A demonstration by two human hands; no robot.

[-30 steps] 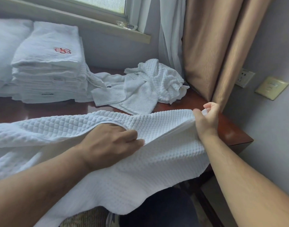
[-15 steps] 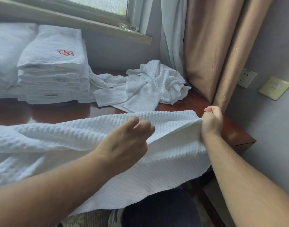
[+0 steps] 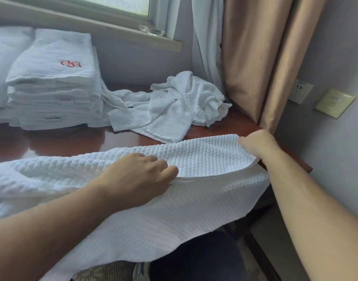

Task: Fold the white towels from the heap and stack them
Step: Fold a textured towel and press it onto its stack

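The left hand (image 3: 137,177) is back down on the waffle towel (image 3: 194,209), having hovered clear of it half a second ago; its fingers are curled, and thumb and fingertips close on the hem of the upper layer near the middle of the fold. The right hand (image 3: 255,142) has not let go: it remains curled tight round the towel's right corner, knuckles up, holding it over the near right edge of the table (image 3: 72,142). Between the two hands the upper layer now lies taut and flatter, while the lower layer drapes off the table front toward the person's lap. Judging by this, the first fold is being evened out, and the towel is not yet ready to join the others. Beyond it the heap (image 3: 174,106) of loose towels lies by the curtain (image 3: 255,57), with the stack (image 3: 52,88) of folded ones at the back left under the window sill (image 3: 113,31)
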